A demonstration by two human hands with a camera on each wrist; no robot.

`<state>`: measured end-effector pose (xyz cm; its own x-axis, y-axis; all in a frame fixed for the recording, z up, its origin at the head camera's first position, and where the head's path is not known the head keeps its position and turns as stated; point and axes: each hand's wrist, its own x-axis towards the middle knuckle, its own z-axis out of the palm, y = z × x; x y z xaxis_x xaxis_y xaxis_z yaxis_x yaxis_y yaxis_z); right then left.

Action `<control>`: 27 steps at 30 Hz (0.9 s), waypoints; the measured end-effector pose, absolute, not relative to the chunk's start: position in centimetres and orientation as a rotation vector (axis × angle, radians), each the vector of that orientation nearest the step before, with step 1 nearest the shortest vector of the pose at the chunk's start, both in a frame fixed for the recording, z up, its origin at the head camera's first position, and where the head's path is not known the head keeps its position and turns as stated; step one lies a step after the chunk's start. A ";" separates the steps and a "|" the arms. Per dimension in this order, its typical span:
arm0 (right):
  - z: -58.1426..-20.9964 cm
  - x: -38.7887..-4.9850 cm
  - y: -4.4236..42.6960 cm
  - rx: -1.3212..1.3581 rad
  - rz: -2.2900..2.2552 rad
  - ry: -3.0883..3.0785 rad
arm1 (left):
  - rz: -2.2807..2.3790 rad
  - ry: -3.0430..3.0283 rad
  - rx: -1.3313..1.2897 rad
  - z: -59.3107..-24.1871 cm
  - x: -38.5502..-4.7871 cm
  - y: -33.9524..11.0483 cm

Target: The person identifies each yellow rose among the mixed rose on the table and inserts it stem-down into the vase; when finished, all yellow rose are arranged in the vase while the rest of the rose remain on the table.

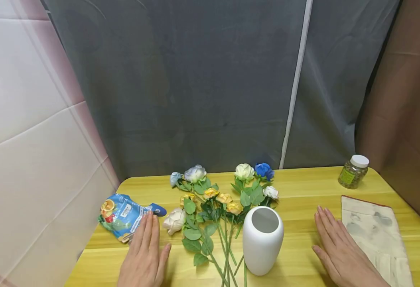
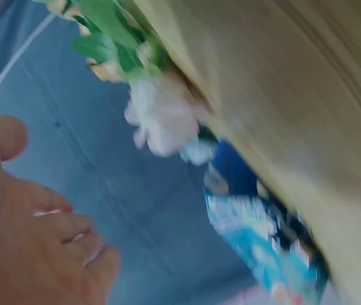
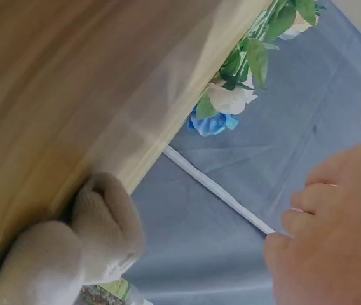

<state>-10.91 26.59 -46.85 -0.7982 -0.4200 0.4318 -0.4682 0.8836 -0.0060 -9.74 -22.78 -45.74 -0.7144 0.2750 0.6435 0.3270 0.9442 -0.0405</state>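
Note:
My left hand (image 1: 142,255) has its fingers straight and holds nothing. It is beside a blue pouch (image 1: 125,215) with fruit pictures and partly covers its right end in the head view. My right hand (image 1: 342,251), also straight-fingered and holding nothing, lies between a white vase (image 1: 261,251) and a beige cloth piece (image 1: 375,235) with a red edge. The vase stands upright, its dark mouth showing no stems. Artificial roses with long green stems lie left of and behind it: yellow roses (image 1: 224,198), a blue rose (image 1: 264,171), and white ones such as this white rose (image 1: 175,221).
A clear jar (image 1: 353,172) with a white lid and green label stands at the far right of the wooden table (image 1: 303,191). Grey curtain (image 1: 195,87) hangs behind the table, pale fabric (image 1: 34,119) at the left, brown fabric (image 1: 407,107) at the right.

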 end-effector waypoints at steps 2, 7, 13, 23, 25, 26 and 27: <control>-46.6 -11.0 26.4 0.657 0.203 -2.636 | -0.203 -2.413 -0.413 -45.3 -9.7 -22.2; -44.9 -10.9 24.7 0.598 0.518 -2.775 | -0.847 -2.650 -0.280 -44.5 -10.8 -19.6; -42.2 -11.6 21.5 0.830 0.972 -2.681 | -1.592 -2.785 -0.042 -45.7 -15.2 -18.0; -41.0 -13.2 18.1 1.080 1.600 -2.377 | -1.347 -2.835 0.060 -46.3 -17.1 -16.5; -41.0 -13.2 17.9 1.082 1.683 -2.328 | -1.351 -2.833 0.066 -46.2 -17.1 -16.4; -41.0 -13.1 17.8 1.079 1.706 -2.309 | -1.372 -2.833 0.074 -46.2 -17.1 -16.4; -41.0 -13.1 17.8 1.080 1.720 -2.292 | -1.398 -2.829 0.082 -46.1 -17.1 -16.4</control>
